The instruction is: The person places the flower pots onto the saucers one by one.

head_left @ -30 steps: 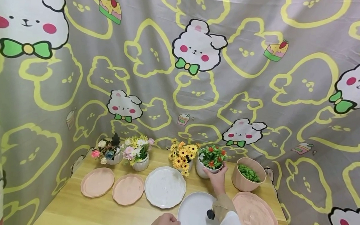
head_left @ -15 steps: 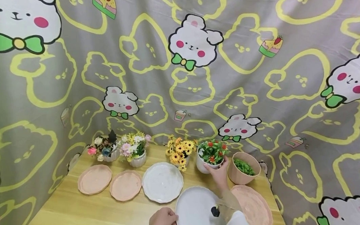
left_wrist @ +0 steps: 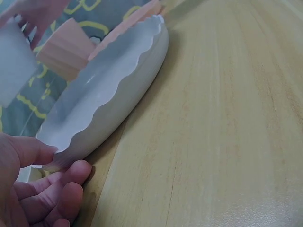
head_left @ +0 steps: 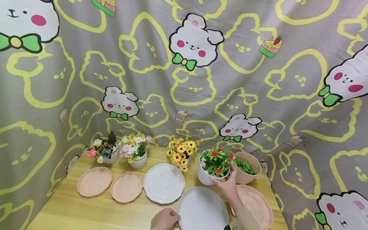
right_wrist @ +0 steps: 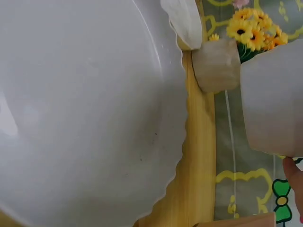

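Note:
My left hand (head_left: 165,221) pinches the left rim of a large white scalloped plate (head_left: 201,213); in the left wrist view the thumb (left_wrist: 40,151) lies on the rim and fingers curl beneath. My right hand (head_left: 229,187) grips the side of a white pot (head_left: 206,177) with green leaves and red flowers (head_left: 217,162). In the right wrist view this pot (right_wrist: 272,101) appears raised above the table, with one fingertip (right_wrist: 291,168) showing against it. The large plate stands just in front of the pot, its right edge near the right forearm.
Along the back stand a yellow-flower pot (head_left: 182,153), pink-and-white flowers (head_left: 135,149), a rose pot (head_left: 102,152) and a pink pot of greenery (head_left: 247,167). In front lie two small pink plates (head_left: 94,181), a white plate (head_left: 164,183) and a large pink plate (head_left: 255,209). Patterned curtains surround the table.
My right hand has lifted the red-flower pot and brought it slightly forward from the back row. The left hand stays on the large white plate's rim. The head view has shifted a little.

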The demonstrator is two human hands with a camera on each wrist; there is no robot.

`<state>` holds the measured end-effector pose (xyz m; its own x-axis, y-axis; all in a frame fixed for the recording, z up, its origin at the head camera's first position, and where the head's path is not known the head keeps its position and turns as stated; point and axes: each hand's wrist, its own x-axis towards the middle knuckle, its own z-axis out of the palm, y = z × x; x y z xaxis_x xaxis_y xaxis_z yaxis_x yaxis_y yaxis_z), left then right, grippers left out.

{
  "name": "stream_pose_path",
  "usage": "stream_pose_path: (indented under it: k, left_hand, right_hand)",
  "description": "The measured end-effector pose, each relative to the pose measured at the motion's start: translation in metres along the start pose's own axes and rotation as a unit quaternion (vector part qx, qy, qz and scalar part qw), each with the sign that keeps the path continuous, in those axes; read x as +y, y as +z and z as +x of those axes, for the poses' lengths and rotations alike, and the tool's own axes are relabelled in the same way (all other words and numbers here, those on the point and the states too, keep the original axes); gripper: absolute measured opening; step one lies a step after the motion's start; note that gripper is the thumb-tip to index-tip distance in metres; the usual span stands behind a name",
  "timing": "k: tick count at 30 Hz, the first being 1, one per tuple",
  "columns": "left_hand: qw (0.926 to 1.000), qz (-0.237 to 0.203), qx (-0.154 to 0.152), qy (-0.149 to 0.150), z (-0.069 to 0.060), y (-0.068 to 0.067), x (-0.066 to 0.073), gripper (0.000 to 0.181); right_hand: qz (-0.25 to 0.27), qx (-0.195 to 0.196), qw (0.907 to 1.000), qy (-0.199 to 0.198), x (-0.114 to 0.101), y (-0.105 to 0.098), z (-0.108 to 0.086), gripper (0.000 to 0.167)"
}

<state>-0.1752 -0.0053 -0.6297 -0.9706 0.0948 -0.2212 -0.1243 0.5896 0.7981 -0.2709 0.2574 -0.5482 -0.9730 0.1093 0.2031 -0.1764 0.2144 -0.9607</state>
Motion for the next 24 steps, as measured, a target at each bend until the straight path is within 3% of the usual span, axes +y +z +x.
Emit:
stream_pose_path:
  k: [9, 24]
  left_hand:
    - [1.0000, 0.000, -0.006, -0.001, 0.002, 0.001, -0.002, 0.017]
    - [1.0000, 0.004, -0.002, -0.003, 0.002, -0.001, 0.000, 0.018]
  right_hand:
    - [-0.018, -0.018, 0.9991, 0.034, -0.005, -0.005, -0.043, 0.101]
    - [-0.065, -0.029, 0.9941, 0.082, 0.019, 0.005, -0.094, 0.106]
